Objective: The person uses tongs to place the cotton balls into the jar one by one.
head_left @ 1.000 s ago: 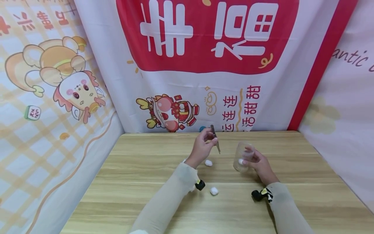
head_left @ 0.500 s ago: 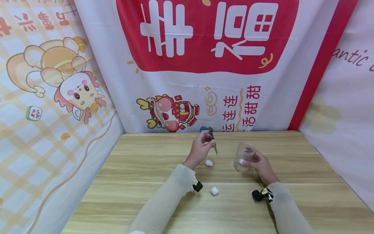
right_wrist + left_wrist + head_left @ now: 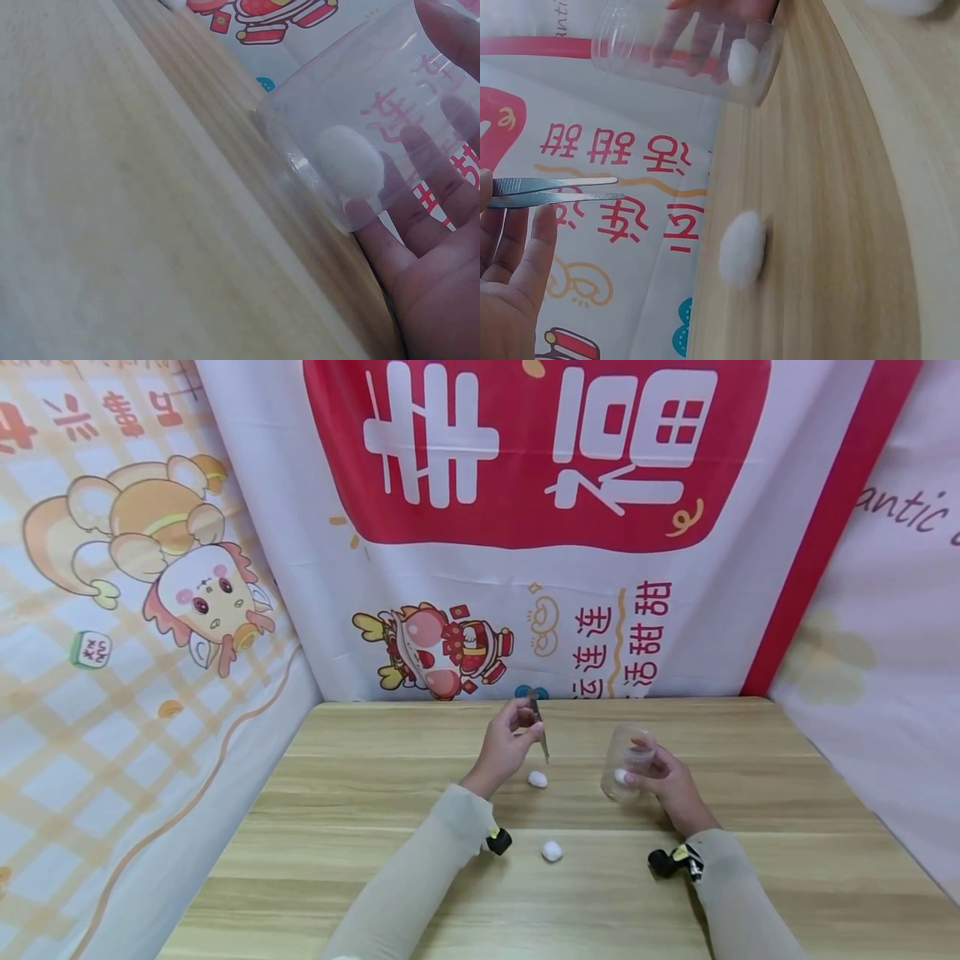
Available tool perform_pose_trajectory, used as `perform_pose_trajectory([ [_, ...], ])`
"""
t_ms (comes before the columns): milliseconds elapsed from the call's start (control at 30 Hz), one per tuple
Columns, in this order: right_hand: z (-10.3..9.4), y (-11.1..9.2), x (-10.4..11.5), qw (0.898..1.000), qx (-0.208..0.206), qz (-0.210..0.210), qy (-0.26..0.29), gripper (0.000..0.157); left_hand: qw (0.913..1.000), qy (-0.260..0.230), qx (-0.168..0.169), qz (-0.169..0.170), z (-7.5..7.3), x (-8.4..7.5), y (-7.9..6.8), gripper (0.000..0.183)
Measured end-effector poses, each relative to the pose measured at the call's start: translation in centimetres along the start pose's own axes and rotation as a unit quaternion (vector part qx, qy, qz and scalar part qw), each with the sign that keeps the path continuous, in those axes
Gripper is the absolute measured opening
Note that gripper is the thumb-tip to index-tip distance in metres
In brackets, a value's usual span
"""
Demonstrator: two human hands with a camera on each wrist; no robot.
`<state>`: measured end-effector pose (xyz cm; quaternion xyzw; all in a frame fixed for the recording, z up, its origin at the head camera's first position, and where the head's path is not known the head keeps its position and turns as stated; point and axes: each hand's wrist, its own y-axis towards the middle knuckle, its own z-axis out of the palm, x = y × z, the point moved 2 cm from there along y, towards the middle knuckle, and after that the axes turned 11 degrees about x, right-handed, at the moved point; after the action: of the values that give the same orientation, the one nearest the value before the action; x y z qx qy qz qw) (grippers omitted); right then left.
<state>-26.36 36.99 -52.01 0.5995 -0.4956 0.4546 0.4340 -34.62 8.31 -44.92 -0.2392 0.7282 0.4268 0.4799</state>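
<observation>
Metal tweezers (image 3: 562,192) are pinched between the thumb and fingers of my left hand (image 3: 504,745), their tips apart and pointing down. Just below those tips a white cotton ball (image 3: 537,779) lies on the table; the left wrist view shows the same cotton ball (image 3: 743,249) with nothing between the tweezer tips. My right hand (image 3: 672,785) grips a clear plastic jar (image 3: 621,752) from its right side, fingers wrapped behind the wall. Inside the jar, near its bottom, rests one cotton ball (image 3: 349,163).
Another cotton ball (image 3: 552,851) lies nearer on the wooden table (image 3: 315,852), between the two forearms. A printed cloth backdrop (image 3: 450,568) hangs along the table's far edge, with further printed cloths at both sides.
My left hand has moved slightly left and down with the tweezers, bringing their tips closer over the far cotton ball. The right hand and jar stay nearly in place.
</observation>
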Motion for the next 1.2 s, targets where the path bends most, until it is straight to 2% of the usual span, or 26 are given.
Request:
perform_pose_trajectory([
  [300,0.0,0.0,-0.2,1.0,0.0,0.014,0.015,0.075,1.0,0.007,-0.001,0.001,-0.5,0.6,-0.4,0.029],
  [700,0.0,-0.2,-0.1,1.0,0.003,0.007,0.007,0.072,0.9995,0.029,-0.012,-0.003,-0.6,1.3,-0.9,0.029],
  [733,0.0,-0.2,-0.1,1.0,0.003,0.007,0.007,0.071,0.9995,0.029,-0.011,-0.008,-0.6,0.9,-1.1,0.029],
  [933,0.0,-0.1,-0.3,1.0,0.003,0.004,0.006,0.071,0.999,0.028,-0.01,-0.033,-0.6,1.3,-1.2,0.029],
  [967,0.0,-0.1,-0.3,1.0,0.002,0.004,0.007,0.07,0.999,0.028,-0.011,-0.031,-0.6,1.8,-1.1,0.029],
  [1200,-0.1,-0.1,-0.3,1.0,0.005,0.001,0.008,0.075,0.9986,0.041,-0.015,-0.03,-0.4,2.2,-1.2,0.028],
])
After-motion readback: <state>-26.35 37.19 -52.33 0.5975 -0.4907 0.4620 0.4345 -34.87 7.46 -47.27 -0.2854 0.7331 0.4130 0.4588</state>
